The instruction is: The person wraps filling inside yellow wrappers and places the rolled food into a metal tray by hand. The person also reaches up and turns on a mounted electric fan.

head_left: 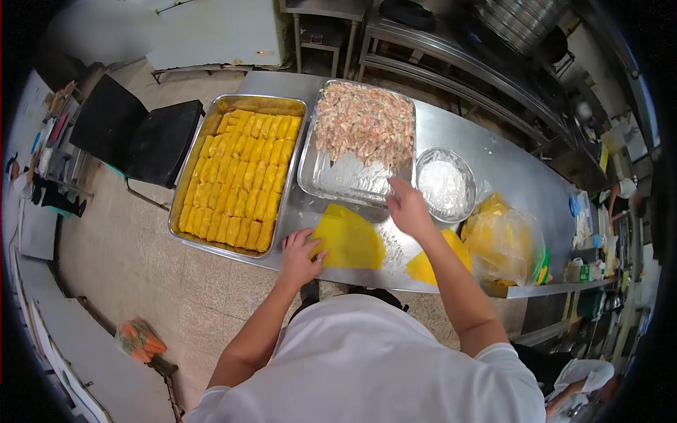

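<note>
A yellow wrapper sheet lies on the steel table in front of me. My left hand rests at its left edge, fingers spread. Above the sheet's right side, my right hand is at the lower right corner of a metal tray, its thumb apart from the fingers and nothing visible in it. Pinkish chopped filling covers the far part of that tray. Another tray on the left holds rows of yellow rolls. More yellow wrappers lie under my right forearm.
A round metal bowl with whitish contents stands right of the filling tray. Beside it sits a plastic bag of yellow wrappers. A black chair is left of the table. Other people are at the far left and lower right edges.
</note>
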The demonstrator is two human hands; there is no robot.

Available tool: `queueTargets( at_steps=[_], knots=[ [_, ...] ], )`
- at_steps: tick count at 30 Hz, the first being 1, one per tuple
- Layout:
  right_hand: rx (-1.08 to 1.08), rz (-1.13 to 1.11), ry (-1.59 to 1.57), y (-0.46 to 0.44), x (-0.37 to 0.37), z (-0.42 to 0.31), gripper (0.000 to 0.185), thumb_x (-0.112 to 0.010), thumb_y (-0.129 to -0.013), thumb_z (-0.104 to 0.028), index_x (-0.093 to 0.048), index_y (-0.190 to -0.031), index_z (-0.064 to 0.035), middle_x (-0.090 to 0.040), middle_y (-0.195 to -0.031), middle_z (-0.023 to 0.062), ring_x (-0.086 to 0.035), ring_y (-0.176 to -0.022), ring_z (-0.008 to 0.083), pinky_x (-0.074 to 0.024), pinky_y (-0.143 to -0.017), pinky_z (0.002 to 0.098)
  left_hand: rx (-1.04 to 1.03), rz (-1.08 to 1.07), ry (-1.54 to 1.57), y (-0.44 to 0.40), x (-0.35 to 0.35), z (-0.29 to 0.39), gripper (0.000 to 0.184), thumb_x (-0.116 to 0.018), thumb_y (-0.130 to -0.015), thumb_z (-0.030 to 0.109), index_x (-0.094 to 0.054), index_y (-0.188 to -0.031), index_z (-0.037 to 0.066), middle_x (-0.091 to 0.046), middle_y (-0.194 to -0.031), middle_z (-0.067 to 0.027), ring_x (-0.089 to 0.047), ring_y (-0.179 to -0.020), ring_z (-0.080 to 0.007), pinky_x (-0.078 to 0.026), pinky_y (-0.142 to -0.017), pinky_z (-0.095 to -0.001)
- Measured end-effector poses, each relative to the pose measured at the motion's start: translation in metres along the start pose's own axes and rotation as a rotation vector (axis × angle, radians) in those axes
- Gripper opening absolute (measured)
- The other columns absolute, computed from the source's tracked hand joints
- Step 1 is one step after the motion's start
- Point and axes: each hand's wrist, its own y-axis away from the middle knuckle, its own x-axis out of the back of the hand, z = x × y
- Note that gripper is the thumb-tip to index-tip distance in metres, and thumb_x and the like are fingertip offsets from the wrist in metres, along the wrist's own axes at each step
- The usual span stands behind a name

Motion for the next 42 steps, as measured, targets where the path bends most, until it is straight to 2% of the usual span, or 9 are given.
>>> queueTargets(
  at_steps=[8,11,14,18,21,28,31,37,42],
  knots=[
    [0.042,-0.094,0.433,-0.145,-0.086,0.064,0.046,-0.061,-0.096,-0.007,-0.056,-0.14,0.0027,-0.057,-0.146,0.03,-0.063,-0.124,0.0507,-0.0532,-0.106,0.0548,-0.004,0.022,-0.045,-0.003,-0.001,-0.001,0.029,-0.08,-0.082,0.025,-0.077,-0.107,0.01,-0.065,-0.133,-0.0114,-0.058,-0.125,-0.0362,-0.044,-0.106,-0.0523],
    [-0.035,-0.143,0.499,-0.148,-0.123,0.066,0.036,-0.06,-0.095,-0.008,-0.066,-0.13,0.0005,-0.064,-0.139,0.0267,-0.068,-0.118,0.0467,-0.0563,-0.102,0.0552,-0.003,0.041,-0.035,-0.003,-0.003,-0.002,0.028,-0.081,-0.081,0.025,-0.076,-0.105,0.011,-0.065,-0.133,-0.0096,-0.058,-0.125,-0.0356,-0.045,-0.105,-0.0517],
    [0.006,-0.486,0.512,-0.135,-0.114,0.051,0.027,-0.06,-0.094,-0.007,-0.075,-0.117,-0.0028,-0.072,-0.123,0.0267,-0.073,-0.103,0.0462,-0.0596,-0.093,0.0554,-0.019,0.066,-0.022,-0.004,-0.002,-0.002,0.028,-0.081,-0.08,0.024,-0.076,-0.105,0.012,-0.067,-0.132,-0.0088,-0.06,-0.124,-0.0343,-0.046,-0.104,-0.0503],
    [0.101,-0.359,0.179,-0.134,-0.09,0.051,0.025,-0.061,-0.092,-0.008,-0.077,-0.112,-0.0079,-0.073,-0.101,0.0292,-0.073,-0.089,0.0491,-0.0613,-0.084,0.0551,-0.03,0.085,-0.021,-0.003,-0.001,-0.004,0.028,-0.082,-0.079,0.024,-0.076,-0.103,0.012,-0.068,-0.13,-0.0078,-0.061,-0.123,-0.0326,-0.047,-0.103,-0.0496],
    [0.121,-0.168,0.285,-0.143,-0.083,0.062,0.026,-0.061,-0.092,-0.007,-0.077,-0.113,-0.0063,-0.074,-0.102,0.0284,-0.074,-0.089,0.0482,-0.0615,-0.084,0.0552,-0.034,0.105,-0.007,-0.002,-0.002,-0.004,0.026,-0.082,-0.079,0.024,-0.076,-0.102,0.012,-0.068,-0.129,-0.0076,-0.062,-0.123,-0.0322,-0.047,-0.102,-0.0497],
    [0.111,-0.572,0.63,-0.127,-0.107,0.046,0.036,-0.061,-0.089,-0.005,-0.073,-0.123,-0.0015,-0.074,-0.107,0.026,-0.073,-0.104,0.0429,-0.0591,-0.095,0.0512,-0.042,0.111,0.012,0.0,-0.002,-0.006,0.025,-0.082,-0.079,0.024,-0.076,-0.1,0.012,-0.068,-0.129,-0.0075,-0.061,-0.123,-0.032,-0.047,-0.102,-0.0503],
    [-0.035,-0.557,0.177,-0.14,-0.09,0.027,0.035,-0.062,-0.089,-0.004,-0.074,-0.121,0.0001,-0.074,-0.111,0.0237,-0.071,-0.11,0.0395,-0.0585,-0.096,0.0487,-0.022,0.071,0.013,0.001,-0.001,-0.007,0.024,-0.08,-0.082,0.025,-0.075,-0.102,0.012,-0.067,-0.131,-0.0061,-0.058,-0.127,-0.0292,-0.045,-0.107,-0.0486],
    [0.122,-0.254,0.55,-0.16,-0.133,0.041,0.025,-0.067,-0.086,-0.006,-0.078,-0.106,0.0028,-0.074,-0.114,0.0212,-0.069,-0.113,0.0413,-0.0578,-0.096,0.049,-0.028,0.088,0.026,0.001,-0.001,-0.007,0.024,-0.082,-0.08,0.023,-0.076,-0.1,0.012,-0.067,-0.131,-0.0072,-0.059,-0.126,-0.0316,-0.045,-0.107,-0.0494],
    [0.118,-0.618,0.442,-0.134,-0.132,0.011,0.027,-0.067,-0.085,-0.004,-0.078,-0.109,0.0045,-0.076,-0.116,0.0209,-0.072,-0.102,0.042,-0.0585,-0.092,0.0482,-0.03,0.088,0.02,0.002,0.002,-0.006,0.023,-0.082,-0.081,0.023,-0.076,-0.1,0.013,-0.067,-0.131,-0.0061,-0.059,-0.126,-0.031,-0.046,-0.107,-0.0492]
  ],
)
